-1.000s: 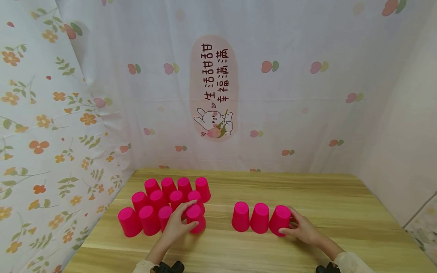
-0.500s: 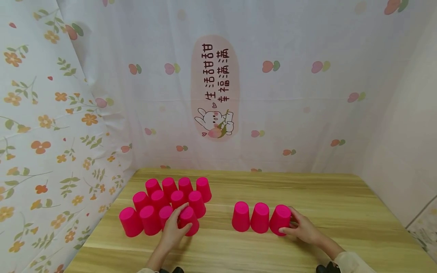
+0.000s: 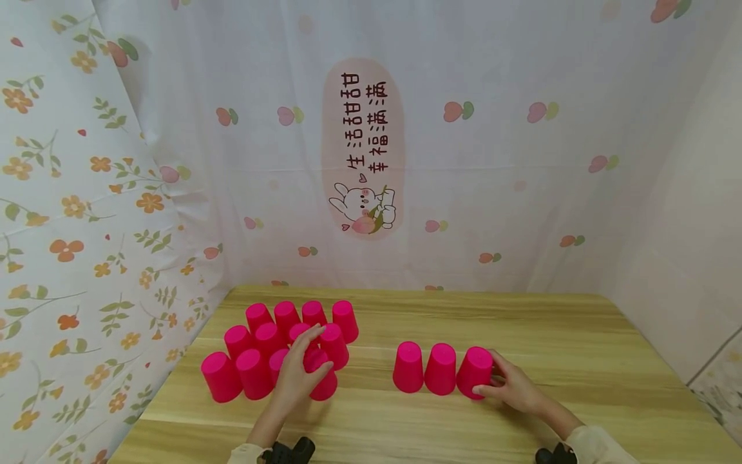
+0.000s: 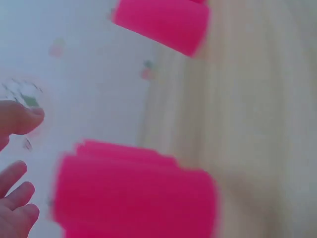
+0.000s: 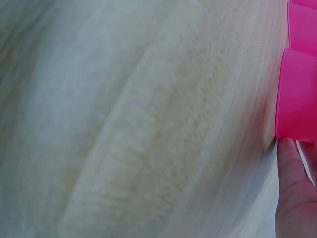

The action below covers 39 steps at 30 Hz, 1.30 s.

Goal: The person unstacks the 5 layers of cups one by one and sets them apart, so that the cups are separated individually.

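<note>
My left hand (image 3: 294,381) hovers over the front-right cup of the left block, a bright pink upside-down plastic cup (image 3: 326,388). Thumb and fingers (image 4: 22,119) are spread apart with no cup between them in the left wrist view. On the right, my right hand (image 3: 514,388) holds the end cup (image 3: 474,370) of a short row, thumb at its front and fingers behind. The cup (image 5: 299,96) meets the fingertips in the right wrist view. Two more pink cups, a middle one (image 3: 440,368) and a left one (image 3: 408,367), stand beside it.
Several upside-down pink cups (image 3: 222,379) form three rows at the table's left, partly hidden by the left hand. The wooden table (image 3: 371,419) meets a printed white curtain (image 3: 493,193) behind and a floral cloth (image 3: 87,258) at left.
The left hand first shifted the front-right cup leftward against its row, then let go and lifted slightly. The right hand has stayed on its cup.
</note>
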Available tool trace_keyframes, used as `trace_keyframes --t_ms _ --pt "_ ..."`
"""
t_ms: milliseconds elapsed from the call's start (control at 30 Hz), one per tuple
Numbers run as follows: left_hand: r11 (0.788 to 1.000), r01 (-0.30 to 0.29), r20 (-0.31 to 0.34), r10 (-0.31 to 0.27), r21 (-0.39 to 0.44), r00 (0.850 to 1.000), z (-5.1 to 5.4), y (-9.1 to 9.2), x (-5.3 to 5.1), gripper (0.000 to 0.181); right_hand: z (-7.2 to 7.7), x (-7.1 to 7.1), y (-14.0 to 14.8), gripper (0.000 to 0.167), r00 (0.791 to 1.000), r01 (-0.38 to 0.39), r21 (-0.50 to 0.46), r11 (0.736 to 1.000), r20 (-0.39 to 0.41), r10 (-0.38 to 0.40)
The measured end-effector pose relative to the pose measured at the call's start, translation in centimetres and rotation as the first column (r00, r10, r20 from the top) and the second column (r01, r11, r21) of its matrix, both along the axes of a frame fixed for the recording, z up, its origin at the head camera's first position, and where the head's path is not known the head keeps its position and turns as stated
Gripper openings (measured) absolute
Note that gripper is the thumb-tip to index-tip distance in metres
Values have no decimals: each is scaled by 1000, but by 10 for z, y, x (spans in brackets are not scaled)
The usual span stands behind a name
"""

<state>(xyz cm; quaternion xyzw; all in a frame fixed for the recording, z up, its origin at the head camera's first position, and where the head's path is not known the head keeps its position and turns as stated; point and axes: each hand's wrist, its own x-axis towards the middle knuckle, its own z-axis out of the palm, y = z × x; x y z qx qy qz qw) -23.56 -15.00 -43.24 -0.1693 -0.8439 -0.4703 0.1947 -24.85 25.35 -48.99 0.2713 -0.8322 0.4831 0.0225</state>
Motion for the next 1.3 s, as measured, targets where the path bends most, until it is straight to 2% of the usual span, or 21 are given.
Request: trace_keyframes --t_ms 133,233,333,433,600,767,933,1067,1100,1200,1300 --pt "996 93 -83 -92 11 992 20 21 -9 57 0 0 1 55 1000 3 1 1000 -11 -3" --pt "982 187 -111 -188 -23 976 23 44 -14 54 0 -1 1 55 1000 -3 2 1000 -9 3" --pt "960 269 -46 -273 -82 961 19 69 -16 53 0 -1 0 56 1000 -7 3 1000 3 7" --pt "944 313 75 -306 -106 949 11 91 -17 54 0 -1 -1 56 1000 -10 0 1000 9 10" --pt "946 320 209 -301 -61 930 -9 113 -23 54 -2 -1 -1 56 1000 -12 -8 1000 1 12" --pt "949 316 263 -303 -7 916 -23 119 -26 51 -3 -1 0 56 1000 -10 -1 1000 6 10" --pt "950 306 255 -311 57 916 -29 120 -28 49 -2 -1 0 56 1000 -1 1 1000 -6 1" --pt "954 287 176 -298 83 938 -24 116 -32 47 -2 -1 1 56 1000 5 8 1000 -2 -5" --pt "959 275 129 -282 72 951 -22 114 -34 45 -2 -1 1 56 1000 6 9 1000 1 -6" --pt "978 194 68 -199 72 978 -13 108 -42 43 -2 -1 1 57 1000 9 16 1000 11 -9" --pt "995 63 76 -69 78 995 -7 105 -56 43 -1 -2 1 57 1000 14 20 1000 11 -14"
